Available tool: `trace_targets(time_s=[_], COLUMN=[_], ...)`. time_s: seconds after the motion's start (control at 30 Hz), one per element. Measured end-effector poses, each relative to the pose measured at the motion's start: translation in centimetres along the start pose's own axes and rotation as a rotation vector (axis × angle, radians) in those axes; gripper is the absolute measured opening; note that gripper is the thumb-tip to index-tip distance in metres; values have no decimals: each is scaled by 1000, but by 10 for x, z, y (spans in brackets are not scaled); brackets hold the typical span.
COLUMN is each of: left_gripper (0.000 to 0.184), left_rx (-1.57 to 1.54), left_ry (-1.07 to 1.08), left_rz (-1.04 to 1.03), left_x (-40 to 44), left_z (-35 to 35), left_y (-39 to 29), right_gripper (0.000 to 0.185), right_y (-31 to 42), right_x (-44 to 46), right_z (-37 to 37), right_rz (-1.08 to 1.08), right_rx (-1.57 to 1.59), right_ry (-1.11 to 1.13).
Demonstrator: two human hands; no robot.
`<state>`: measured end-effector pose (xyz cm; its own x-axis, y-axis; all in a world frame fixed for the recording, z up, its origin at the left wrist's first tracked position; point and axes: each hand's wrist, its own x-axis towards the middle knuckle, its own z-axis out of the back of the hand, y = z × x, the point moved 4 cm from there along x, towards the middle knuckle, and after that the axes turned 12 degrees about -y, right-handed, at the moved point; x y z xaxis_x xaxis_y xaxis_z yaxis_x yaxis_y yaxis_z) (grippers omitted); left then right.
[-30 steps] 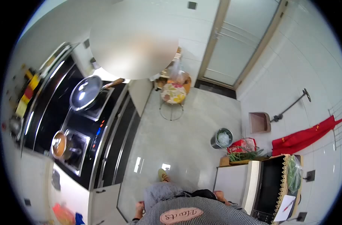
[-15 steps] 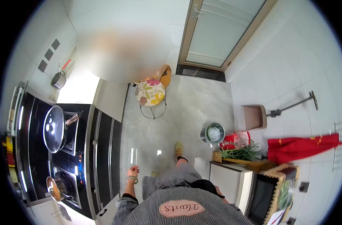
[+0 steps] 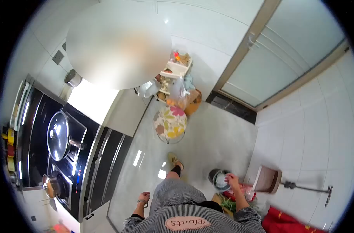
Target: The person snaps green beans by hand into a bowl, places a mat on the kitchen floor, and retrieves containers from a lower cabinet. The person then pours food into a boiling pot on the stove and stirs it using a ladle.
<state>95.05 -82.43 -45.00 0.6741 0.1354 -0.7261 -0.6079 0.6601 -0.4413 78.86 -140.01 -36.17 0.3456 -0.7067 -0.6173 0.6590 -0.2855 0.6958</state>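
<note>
At seven o'clock the left hand (image 3: 144, 197) hangs, fingers loosely curled; at five, the right hand (image 3: 232, 181), fingers slightly bent, shows beside the bucket (image 3: 215, 178).

Counter (image 3: 94, 101): bright, nearly washed out.
Floor (image 3: 202, 134): glossy, white glare patches.
Lid (image 3: 58, 136): sharp highlights.
Upper left: heavy oval blur.
Edges: bowed, corners black.

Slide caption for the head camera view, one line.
Left hand and right hand above a grey kitchen floor, a round floral stool ahead and a glass-lidded pan on a black stove.
</note>
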Motion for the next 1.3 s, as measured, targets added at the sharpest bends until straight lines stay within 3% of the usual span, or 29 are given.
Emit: trace_targets(time_s=[0.1, 0.13, 0.17, 0.23, 0.27, 0.3, 0.33, 0.4, 0.43, 0.5, 0.6, 0.67, 0.7, 0.83, 0.9, 0.93, 1.0, 1.07, 1.13, 1.17, 1.3], left_gripper=[26, 24, 23, 26, 29, 32, 32, 29, 29, 28, 28, 29, 30, 26, 21, 21, 22, 22, 23, 24, 26], left_rx=[-45, -95, -149, 31, 12, 28, 91, 21, -42, -132, -243, -291, -297, -161, -797, -596, -130, 33, 119, 164, 253], left_ry=[24, -10, -46, -91, -58, -43, -42, 134, 129, 99, 14, -40, -60, -64, 15, 31, 71, 113, 143, 157, 190], left_rz=[58, 23, -2, -97, -111, -366, -350, -308, -224, -58, 157, 217, 220, 68, 535, 469, 277, 202, 169, 155, 144], left_x=[37, 62, 79, 71, 62, 62, 51, 32, 33, 35, 26, 6, 1, -6, -12, -3, 13, 23, 32, 36, 43], left_z=[-6, -19, -34, -47, -55, -93, -114, -131, -145, -171, -207, -231, -238, -228, -229, -219, -202, -193, -188, -186, -182], left_y=[-47, -48, -54, -120, -154, -166, -170, -194, -190, -168, -93, -26, -10, -73, -106, -133, -187, -227, -252, -262, -285], right_gripper=[22, 24, 26, 27, 29, 32, 32, 50, 50, 66, 77, 75, 75, 57, 49, 45, 41, 42, 43, 44, 48], right_y=[28, 48, 61, 85, 101, 122, 127, 113, 111, 115, 124, 122, 113, 63, 36, 19, -3, -28, -26, -16, -79], right_x=[50, 56, 69, 103, 119, 156, 185, 238, 252, 281, 298, 303, 306, 331, 342, 352, 367, 379, 390, 386, 435], right_z=[-53, -71, -88, -125, -150, -193, -222, -279, -307, -358, -413, -439, -444, -432, -408, -383, -323, -264, -232, -217, -151], right_rz=[61, -5, -93, -158, -192, -220, -218, -210, -216, -310, -347, -395, -410, -541, -561, -596, -226, 116, -257, -588, -457], right_rx=[-61, 20, -132, -278, -287, -294, -297, -362, -355, -267, -329, 136, 134, 474, 620, 623, 453, 406, 869, 1179, 1359], right_ry=[174, 298, 296, 401, 424, 456, 472, 574, 586, 360, 307, 405, 412, 330, 334, 212, 114, 160, 76, -51, -115])
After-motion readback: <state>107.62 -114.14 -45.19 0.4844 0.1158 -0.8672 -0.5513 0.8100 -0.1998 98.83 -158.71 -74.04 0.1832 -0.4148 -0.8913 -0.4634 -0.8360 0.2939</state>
